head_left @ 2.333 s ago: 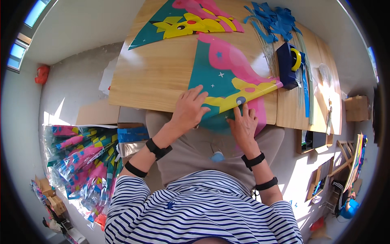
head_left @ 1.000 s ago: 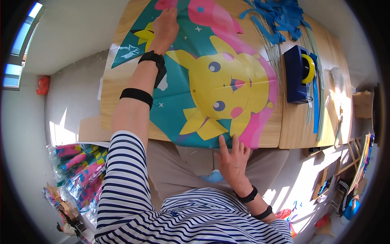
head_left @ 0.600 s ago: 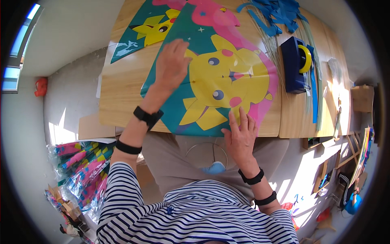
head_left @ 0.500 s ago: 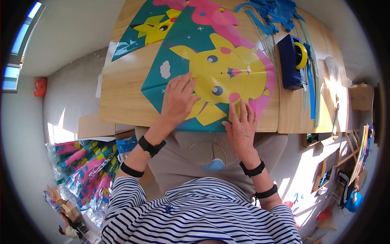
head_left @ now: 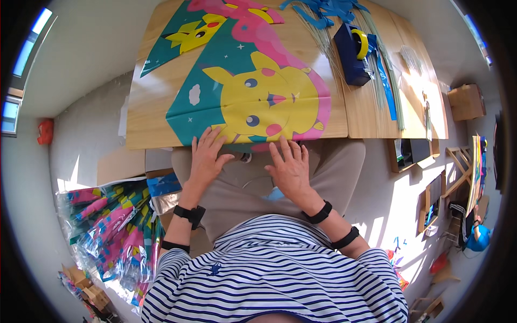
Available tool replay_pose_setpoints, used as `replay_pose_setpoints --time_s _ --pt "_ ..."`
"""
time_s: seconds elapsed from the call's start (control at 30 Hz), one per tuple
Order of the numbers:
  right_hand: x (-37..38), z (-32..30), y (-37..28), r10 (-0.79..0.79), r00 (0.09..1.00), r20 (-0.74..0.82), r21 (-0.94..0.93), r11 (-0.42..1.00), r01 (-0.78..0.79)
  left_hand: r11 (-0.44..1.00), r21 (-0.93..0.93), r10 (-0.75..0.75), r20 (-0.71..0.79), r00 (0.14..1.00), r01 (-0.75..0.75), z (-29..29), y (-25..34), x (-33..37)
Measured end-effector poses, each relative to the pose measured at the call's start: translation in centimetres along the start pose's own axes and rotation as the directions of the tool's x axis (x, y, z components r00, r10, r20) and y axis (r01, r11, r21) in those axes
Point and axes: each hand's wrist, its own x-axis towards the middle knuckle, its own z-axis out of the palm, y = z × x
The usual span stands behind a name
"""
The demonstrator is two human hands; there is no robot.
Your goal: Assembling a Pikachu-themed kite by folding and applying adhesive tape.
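Observation:
A glossy green and pink printed sheet (head_left: 196, 116) with a large yellow cartoon figure lies on the wooden table. Its near part bends down over the table's front edge, towards my lap. My left hand (head_left: 206, 159) rests its fingertips on the sheet at that edge, fingers spread and thumb out to the right. To the right, my right hand (head_left: 291, 168) also has its fingers apart, with the fingertips touching the sheet's near edge. Neither hand grips anything. A second sheet (head_left: 177, 40) with a similar print lies farther off at the left.
On the right of the table stands a dark blue tape dispenser (head_left: 347, 59) with a yellow roll (head_left: 360, 44). Thin pale rods (head_left: 385, 75) and blue strips (head_left: 323, 11) lie around it. Clear-wrapped colourful bundles (head_left: 116, 226) are on the floor at left. Cardboard boxes (head_left: 467, 102) stand at right.
Both hands have come back towards me to the table's front edge. The sheet's near part, flat on the table before, now hangs over the edge. The view has shifted as well.

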Motion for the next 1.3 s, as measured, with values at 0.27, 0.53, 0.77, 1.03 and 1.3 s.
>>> replay_pose_setpoints --time_s 0.27,0.53,0.77,1.03,1.3 --pt "-0.9 -1.0 0.8 -0.05 0.997 -0.056 0.08 0.995 0.055 0.998 -0.057 0.026 -0.031 0.999 -0.027 -0.1 -0.6 -1.1" --pt "2.7 0.1 3.4 0.028 0.994 -0.108 -0.115 0.993 -0.041 0.999 0.036 0.002 -0.121 0.993 0.002 1.5 0.3 -0.1" --pt "0.6 0.1 2.8 0.012 0.997 -0.082 -0.087 0.996 -0.019 1.0 0.007 -0.004 -0.057 0.998 0.005 0.4 0.3 -1.0" --pt "7.2 2.4 -2.1 -0.208 0.967 -0.149 -0.006 0.978 0.209 0.989 0.128 0.082 -0.107 0.991 -0.068 2.1 0.7 2.4" --pt "6.9 3.7 -0.7 -0.254 0.964 -0.08 -0.063 0.966 0.249 0.981 0.181 0.079 -0.041 0.996 -0.071 2.5 0.9 1.4"
